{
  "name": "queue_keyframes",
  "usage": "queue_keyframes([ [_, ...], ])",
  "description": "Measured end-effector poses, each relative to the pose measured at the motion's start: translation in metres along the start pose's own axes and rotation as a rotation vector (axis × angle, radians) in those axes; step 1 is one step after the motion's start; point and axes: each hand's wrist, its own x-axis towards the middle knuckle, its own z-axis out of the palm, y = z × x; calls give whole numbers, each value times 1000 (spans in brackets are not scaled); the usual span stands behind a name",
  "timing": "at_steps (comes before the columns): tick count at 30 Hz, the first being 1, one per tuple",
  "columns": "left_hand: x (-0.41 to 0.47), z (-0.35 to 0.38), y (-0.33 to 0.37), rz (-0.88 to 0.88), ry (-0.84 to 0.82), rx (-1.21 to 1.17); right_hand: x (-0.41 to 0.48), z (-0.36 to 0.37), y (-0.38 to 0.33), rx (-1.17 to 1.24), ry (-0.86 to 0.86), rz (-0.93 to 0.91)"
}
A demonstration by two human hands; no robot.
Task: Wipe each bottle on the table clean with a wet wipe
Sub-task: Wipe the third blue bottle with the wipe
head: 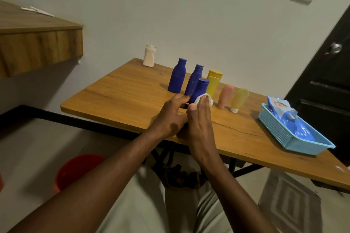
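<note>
Blue plastic shows between the two hands: the small blue bottle (200, 89) stands upright on the wooden bench (121, 92), near its front edge and just in front of two taller blue bottles (177, 76). The left hand (171, 117) grips its lower body from the left, fingers curled round it. The right hand (200, 123) holds a white wet wipe (202, 98) bunched under its fingertips and presses it to the bottle's right side. A yellow bottle (214, 83) stands behind. A pink tube (225, 95) and a green tube (239, 99) stand cap down to the right, and a white bottle (149, 56) sits at the far corner. A light blue basket (278, 130) at the right end holds a wipes pack (282, 108).
</note>
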Motion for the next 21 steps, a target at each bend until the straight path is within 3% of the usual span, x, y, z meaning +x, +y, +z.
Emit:
queue_keyframes([
  [6, 1, 0, -3, -39, -46, -51, 31, -25, -13, 247, 45, 188],
  [12, 1, 2, -2, -66, -12, -45, 20, -34, -3, 90, -49, 321],
  [15, 2, -2, 1, -127, -27, -168, 18, -38, -10, 188, -7, 392],
  [21, 4, -5, -1, -210, -8, -328, 3, -39, -7, 299, 126, 343],
])
